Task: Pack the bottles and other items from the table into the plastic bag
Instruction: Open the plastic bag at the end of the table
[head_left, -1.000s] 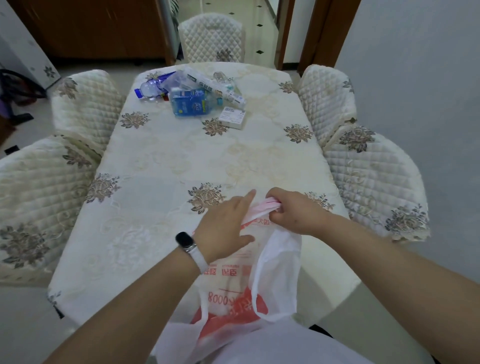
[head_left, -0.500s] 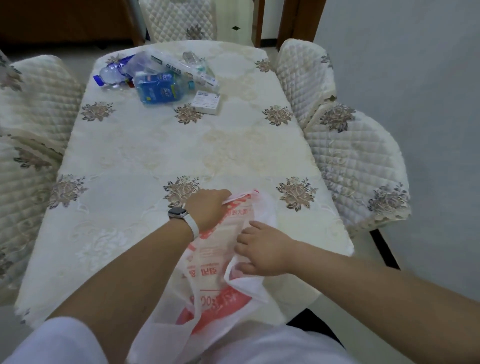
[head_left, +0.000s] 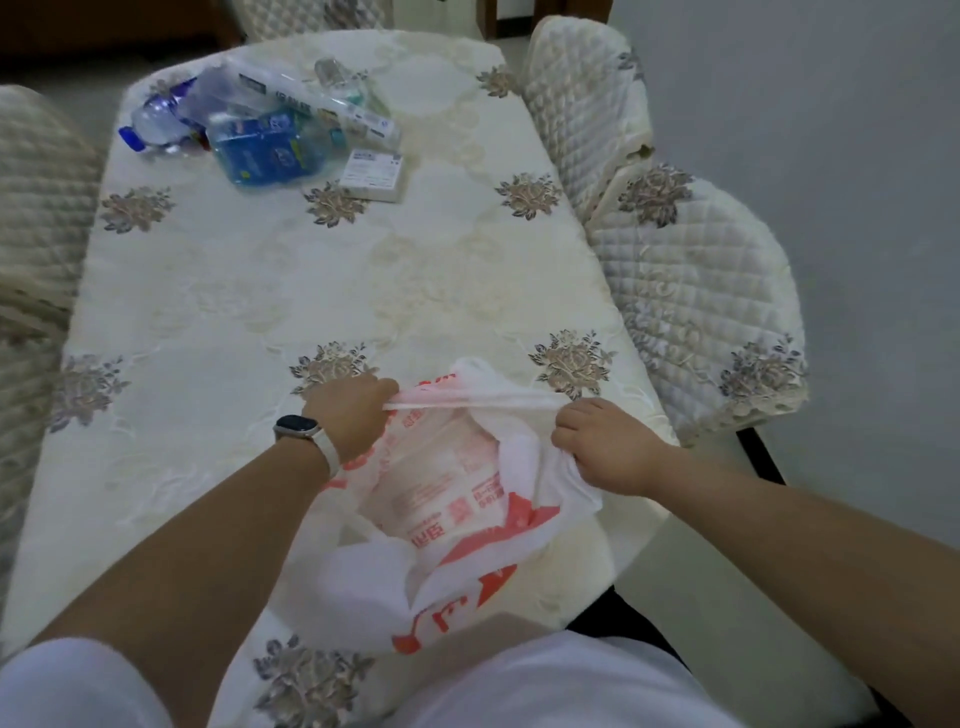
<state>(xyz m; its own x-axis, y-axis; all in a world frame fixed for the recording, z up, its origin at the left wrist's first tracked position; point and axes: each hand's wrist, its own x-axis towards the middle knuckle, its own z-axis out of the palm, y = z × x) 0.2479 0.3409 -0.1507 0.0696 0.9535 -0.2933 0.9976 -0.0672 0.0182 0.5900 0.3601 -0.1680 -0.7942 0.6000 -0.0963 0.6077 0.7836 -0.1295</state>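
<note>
My left hand (head_left: 349, 415), low and just left of centre in the frame, has its fingers curled round one end of the rim of the white and red plastic bag (head_left: 457, 519). My right hand (head_left: 605, 449), lower right of centre, pinches the other end of that rim in bent fingers. The strip of rim between them is pulled taut, and the bag's mouth gapes open towards me below it. The bag lies on the near edge of the table (head_left: 260, 291) and hangs over it towards my lap. A watch (head_left: 296, 428) sits on my left wrist.

The things to pack are in a heap at the upper left of the frame, well apart from the bag: a bottle with a blue label (head_left: 265, 150) on its side, a clear bottle with a blue cap (head_left: 150, 124) to its left, a long white box (head_left: 322, 106) behind them, and a small white box (head_left: 373, 174) just to the right. Quilted chairs (head_left: 691, 291) stand along the right side of the frame.
</note>
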